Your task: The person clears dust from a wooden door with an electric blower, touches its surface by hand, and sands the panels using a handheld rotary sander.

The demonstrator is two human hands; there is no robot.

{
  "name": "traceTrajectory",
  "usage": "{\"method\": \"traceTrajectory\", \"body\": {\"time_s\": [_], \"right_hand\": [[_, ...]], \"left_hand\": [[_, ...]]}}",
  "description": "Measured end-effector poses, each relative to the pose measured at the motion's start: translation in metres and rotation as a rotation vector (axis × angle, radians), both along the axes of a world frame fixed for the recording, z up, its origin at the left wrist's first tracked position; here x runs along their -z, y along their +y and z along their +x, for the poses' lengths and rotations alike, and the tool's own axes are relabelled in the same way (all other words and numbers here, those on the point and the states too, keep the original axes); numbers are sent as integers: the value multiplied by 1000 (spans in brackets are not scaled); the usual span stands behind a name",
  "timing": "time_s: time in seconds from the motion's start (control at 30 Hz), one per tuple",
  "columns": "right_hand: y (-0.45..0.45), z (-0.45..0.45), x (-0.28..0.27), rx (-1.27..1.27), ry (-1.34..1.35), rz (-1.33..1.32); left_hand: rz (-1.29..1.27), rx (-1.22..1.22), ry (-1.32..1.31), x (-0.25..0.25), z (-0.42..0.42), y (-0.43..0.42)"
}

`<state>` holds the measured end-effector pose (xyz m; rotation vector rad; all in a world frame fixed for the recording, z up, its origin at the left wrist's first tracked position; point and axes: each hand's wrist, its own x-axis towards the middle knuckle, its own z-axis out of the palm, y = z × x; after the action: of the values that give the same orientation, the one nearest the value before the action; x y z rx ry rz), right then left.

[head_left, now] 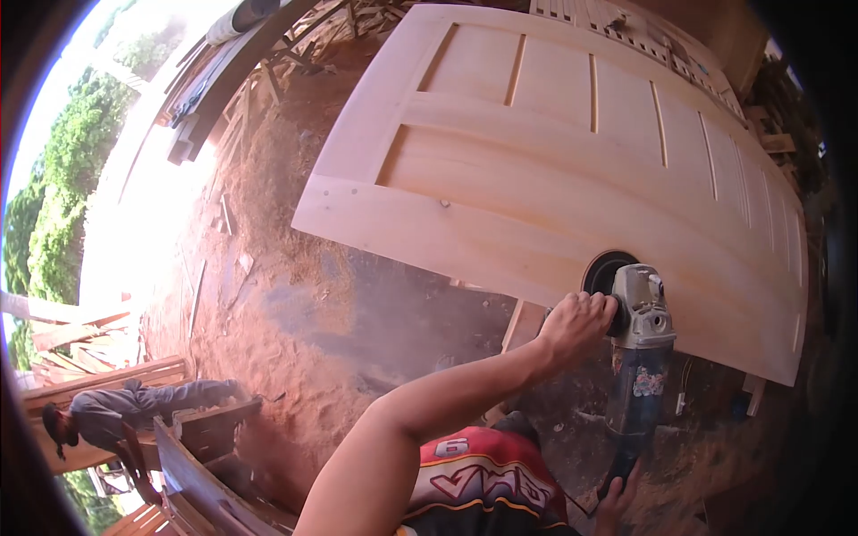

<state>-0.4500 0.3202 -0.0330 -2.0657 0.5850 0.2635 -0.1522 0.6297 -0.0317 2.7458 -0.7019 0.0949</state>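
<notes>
**Broad wooden door underneath, power sander in my hands**

The biggest thing before me is the door [536, 214], pale, panelled and laid flat, its near edge running just beyond my arms. I judge it heavy and stiff, sound enough to lean on but easily gouged along the grooves; I would lift it by opposite outer edges, with help. Its dusted face may be slippery.

Next in size is the sander [642, 308], over the door's near edge. It looks dense, rigid and front-heavy, and I would expect it to pull sideways if running. The side handle [617, 315] and the rear grip [618, 469] are the places to hold it, well away from the black disc [602, 268].

My left hand [579, 323] has its fingers curled closed over the side handle. My right hand [618, 507] is at the rear grip; I cannot tell how far those fingers close.

As for what is hard to see, the door's far end fades into the dark rim of the view, and its underside is hidden. The sander's head covers part of the disc, so I cannot tell its full contact or whether it spins. Shadow swallows my right wrist, and the switch escapes me.
</notes>
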Motion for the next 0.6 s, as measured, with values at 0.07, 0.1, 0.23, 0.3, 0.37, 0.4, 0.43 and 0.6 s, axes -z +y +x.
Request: {"method": "traceTrajectory", "body": {"time_s": [0.07,0.1,0.23,0.3,0.37,0.4,0.43,0.6], "right_hand": [[27,21,7,-175,-163,-41],[44,29,10,-258,-244,-60],[127,73,11,-437,-166,73],[196,114,-6,-502,-143,147],[265,153,-17,-667,-276,168],[295,171,-19,-745,-350,183],[325,189,-20,-821,-423,201],[412,232,-14,-923,-445,270]], "left_hand": [[15,-63,36,-5,-2,48],[28,-105,38,-6,-5,76],[97,-292,146,-23,-15,202],[132,-381,136,-24,-22,272],[229,-539,203,-19,-26,342],[237,-591,164,-15,-30,378],[223,-669,147,-21,-35,405],[104,-804,114,-8,-39,509]]}}
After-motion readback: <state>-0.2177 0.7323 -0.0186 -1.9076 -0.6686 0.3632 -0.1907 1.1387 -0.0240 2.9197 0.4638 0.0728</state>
